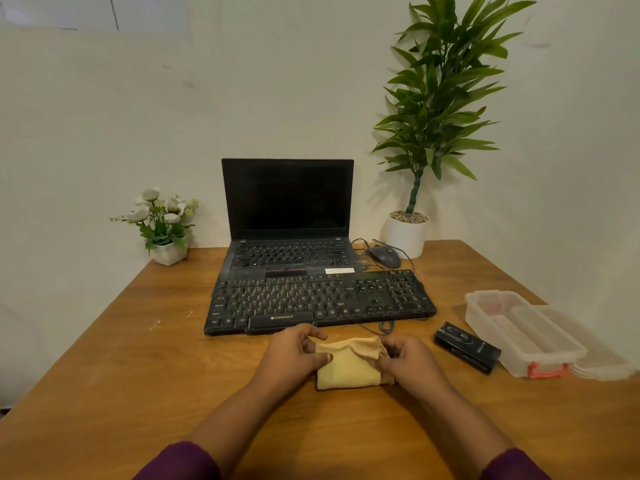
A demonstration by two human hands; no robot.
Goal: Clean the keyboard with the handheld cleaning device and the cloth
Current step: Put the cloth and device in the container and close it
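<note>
A folded yellow cloth (346,368) lies on the wooden table (138,358) just in front of the black dusty keyboard (318,301). My left hand (294,355) pinches the cloth's left edge with thumb and curled fingers. My right hand (407,358) grips its right edge, where a flap is turned over. The black handheld cleaning device (467,346) lies on the table to the right of my hands, untouched.
An open black laptop (287,216) stands behind the keyboard, with a wired mouse (385,255) to its right. A clear plastic box (519,332) with its lid beside it sits at the right. A potted plant (407,233) and a small flower pot (166,252) stand at the back.
</note>
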